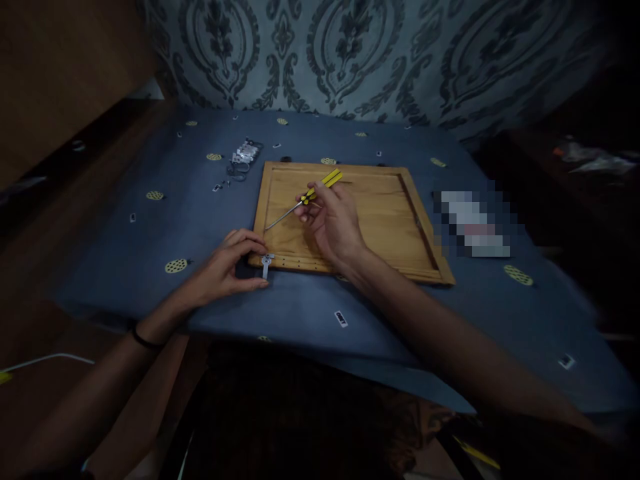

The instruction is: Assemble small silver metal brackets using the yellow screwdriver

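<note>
A framed wooden cabinet door (385, 220) lies flat on the blue-clothed table. At its near left corner sits a small metal hinge (266, 267), which my left hand (225, 270) steadies between thumb and fingers. My right hand (335, 223) is wrapped round a yellow-and-black screwdriver (323, 187) above the door. The shaft slants down to the left, its tip close to the door's left frame, apart from the hinge. Several small dark holes run along the near edge, right of the hinge.
Beyond the door's far left corner lies a pile of metal hardware (246, 153) with small loose parts (220, 186) beside it. A blurred-out item (475, 223) rests to the right. A patterned cloth (335, 53) rises behind the table, and a wooden panel (65, 73) stands far left.
</note>
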`<act>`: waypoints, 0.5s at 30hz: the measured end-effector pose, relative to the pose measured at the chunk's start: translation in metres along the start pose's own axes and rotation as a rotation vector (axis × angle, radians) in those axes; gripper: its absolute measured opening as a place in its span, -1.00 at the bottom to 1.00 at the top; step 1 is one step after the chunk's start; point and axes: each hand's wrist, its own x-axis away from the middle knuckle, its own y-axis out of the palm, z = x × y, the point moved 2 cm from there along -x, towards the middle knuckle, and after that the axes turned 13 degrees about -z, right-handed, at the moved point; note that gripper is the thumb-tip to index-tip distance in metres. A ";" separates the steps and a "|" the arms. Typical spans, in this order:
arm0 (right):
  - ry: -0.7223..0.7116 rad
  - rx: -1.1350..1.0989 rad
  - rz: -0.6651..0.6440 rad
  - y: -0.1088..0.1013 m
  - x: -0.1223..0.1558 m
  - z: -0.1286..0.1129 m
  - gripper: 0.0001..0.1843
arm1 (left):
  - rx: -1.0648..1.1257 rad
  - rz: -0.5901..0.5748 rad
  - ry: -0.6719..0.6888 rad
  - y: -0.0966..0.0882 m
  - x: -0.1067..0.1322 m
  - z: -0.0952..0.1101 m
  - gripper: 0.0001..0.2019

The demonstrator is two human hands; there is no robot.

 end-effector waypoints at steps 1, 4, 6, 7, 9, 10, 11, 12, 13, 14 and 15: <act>-0.004 0.006 -0.013 0.001 0.001 0.000 -0.54 | 0.002 -0.006 -0.003 0.000 0.000 0.001 -0.60; -0.071 0.048 -0.047 0.002 0.003 -0.002 -0.49 | 0.009 -0.017 -0.008 -0.001 0.000 0.003 -0.61; -0.134 0.112 -0.078 0.004 0.006 -0.006 -0.45 | 0.016 -0.021 -0.014 -0.001 0.000 0.004 -0.61; -0.160 0.155 -0.096 0.006 0.008 -0.008 -0.44 | 0.021 -0.021 -0.017 -0.001 0.000 0.005 -0.61; -0.199 0.252 -0.133 0.010 0.012 -0.011 -0.43 | 0.035 -0.018 -0.029 -0.001 0.000 0.005 -0.61; -0.219 0.294 -0.148 0.012 0.014 -0.011 -0.43 | 0.043 -0.013 -0.033 0.000 0.000 0.005 -0.60; -0.240 0.328 -0.158 0.014 0.016 -0.012 -0.44 | 0.054 -0.007 -0.037 0.000 -0.001 0.005 -0.61; -0.263 0.355 -0.166 0.016 0.018 -0.011 -0.46 | 0.065 -0.002 -0.036 0.000 -0.001 0.006 -0.61; -0.288 0.376 -0.172 0.017 0.020 -0.010 -0.48 | 0.075 0.002 -0.036 0.000 -0.001 0.006 -0.61; -0.312 0.393 -0.177 0.018 0.021 -0.009 -0.51 | 0.081 0.003 -0.037 0.001 -0.001 0.006 -0.62; -0.335 0.407 -0.183 0.018 0.022 -0.007 -0.53 | 0.086 0.003 -0.036 0.001 -0.002 0.006 -0.62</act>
